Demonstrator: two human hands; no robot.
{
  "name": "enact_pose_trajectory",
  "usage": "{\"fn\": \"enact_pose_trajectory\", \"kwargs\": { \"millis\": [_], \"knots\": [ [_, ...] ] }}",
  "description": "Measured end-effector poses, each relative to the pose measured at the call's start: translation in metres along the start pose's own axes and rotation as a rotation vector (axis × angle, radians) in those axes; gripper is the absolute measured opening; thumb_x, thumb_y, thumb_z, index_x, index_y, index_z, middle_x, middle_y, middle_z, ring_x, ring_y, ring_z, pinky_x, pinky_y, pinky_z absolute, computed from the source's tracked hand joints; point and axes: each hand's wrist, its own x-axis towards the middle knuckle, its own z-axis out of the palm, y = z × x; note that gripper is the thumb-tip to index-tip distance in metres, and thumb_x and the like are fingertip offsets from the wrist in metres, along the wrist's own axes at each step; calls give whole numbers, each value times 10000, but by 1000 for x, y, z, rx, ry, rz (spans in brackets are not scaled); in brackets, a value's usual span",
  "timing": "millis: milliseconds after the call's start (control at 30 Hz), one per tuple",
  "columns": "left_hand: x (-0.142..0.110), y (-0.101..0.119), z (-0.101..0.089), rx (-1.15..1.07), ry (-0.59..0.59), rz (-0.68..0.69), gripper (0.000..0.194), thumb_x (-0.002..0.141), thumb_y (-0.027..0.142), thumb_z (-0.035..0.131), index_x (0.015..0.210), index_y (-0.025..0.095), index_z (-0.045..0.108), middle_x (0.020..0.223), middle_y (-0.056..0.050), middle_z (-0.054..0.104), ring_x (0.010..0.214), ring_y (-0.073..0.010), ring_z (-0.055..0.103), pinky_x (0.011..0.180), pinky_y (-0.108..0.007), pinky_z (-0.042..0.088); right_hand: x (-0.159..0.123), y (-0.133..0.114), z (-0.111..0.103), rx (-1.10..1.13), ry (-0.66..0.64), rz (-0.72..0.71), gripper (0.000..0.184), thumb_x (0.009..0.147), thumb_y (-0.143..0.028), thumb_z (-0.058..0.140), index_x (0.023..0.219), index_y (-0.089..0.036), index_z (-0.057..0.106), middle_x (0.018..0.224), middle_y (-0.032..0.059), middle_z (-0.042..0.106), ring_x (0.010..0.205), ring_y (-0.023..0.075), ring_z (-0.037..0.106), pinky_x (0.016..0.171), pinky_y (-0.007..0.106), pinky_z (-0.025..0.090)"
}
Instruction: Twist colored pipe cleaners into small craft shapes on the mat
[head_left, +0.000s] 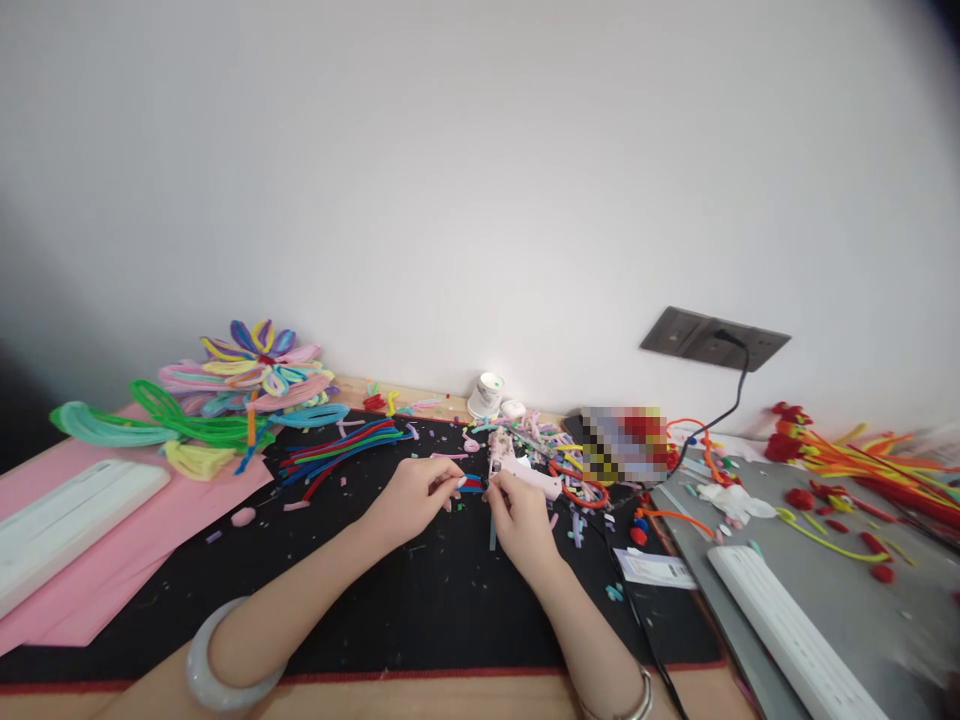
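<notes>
My left hand [415,497] and my right hand [519,518] meet over the black mat [420,600]. Both pinch a short red and blue pipe-cleaner piece [472,484] between their fingertips. A thin grey-green stem [493,530] hangs down from my right hand. Just behind my right hand lies a pink-white glue gun [525,468]. A loose bundle of red, blue and green pipe cleaners [341,448] lies on the mat to the left of my left hand.
A multicoloured pipe-cleaner flower [251,372] and green loops [150,420] sit at the back left on pink paper [112,560]. White long boxes [67,520] [787,630] lie left and right. Red, yellow pipe cleaners [862,460] fill the right. A cable runs to a wall socket [712,340].
</notes>
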Motion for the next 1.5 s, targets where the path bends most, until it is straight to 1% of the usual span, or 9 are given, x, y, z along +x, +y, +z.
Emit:
{"fn": "enact_pose_trajectory", "kwargs": {
  "millis": [133,333,500,667,867,1000,1233,1367,1500],
  "knots": [
    [1,-1,-1,-36,33,-5,202,834,287,472,846,175,639,589,3,625,557,-132,609,609,-222,461,-1,-2,2,10,48,3,241,855,-189,384,635,-181,481,567,7,520,521,139,469,520,252,309],
    [2,-2,4,-356,14,-138,375,802,322,518,1145,173,527,971,-69,659,715,-163,649,670,-273,517,-4,0,3,99,235,154,267,879,-249,371,641,-181,471,564,0,498,519,135,438,503,243,299],
    [1,0,9,-304,-87,-116,302,846,368,438,916,147,632,788,-54,676,667,-157,637,625,-257,512,-4,-3,8,115,134,101,253,873,-227,370,653,-176,485,540,-22,448,502,122,402,490,234,282],
    [2,-2,5,-278,-22,-153,330,868,393,382,795,153,597,733,-44,661,611,-147,622,588,-248,488,-4,-6,8,145,33,71,196,858,-216,390,698,-179,498,571,-29,465,513,116,412,495,230,281],
    [11,-18,-11,60,171,-140,328,829,399,442,637,178,590,502,22,568,497,-130,549,547,-226,395,-2,-6,2,137,79,132,205,849,-222,387,727,-170,544,544,-30,456,494,120,397,481,233,277],
    [20,-34,-19,149,86,-139,303,802,388,472,651,179,633,471,26,559,419,-118,490,525,-229,383,-1,-6,0,133,101,145,226,849,-226,383,724,-165,560,522,-36,425,480,122,375,474,238,265],
    [26,-39,-37,408,361,-5,344,881,275,317,1095,162,562,1046,-93,624,971,-215,555,876,-317,397,-1,-2,0,163,127,170,234,872,-244,369,733,-176,545,549,-32,426,523,130,406,515,238,290],
    [21,-48,-61,684,414,-65,272,834,266,419,1017,160,592,1026,-112,618,979,-269,531,867,-371,390,0,-1,-2,176,143,165,240,878,-250,368,727,-177,540,591,-16,462,555,136,423,532,241,302],
    [17,-62,-79,841,315,-299,261,759,373,543,905,179,639,959,-121,648,888,-316,561,691,-365,425,-1,-3,-3,169,129,181,245,879,-253,368,727,-178,545,561,-24,432,525,134,401,517,244,287]
  ]
}}
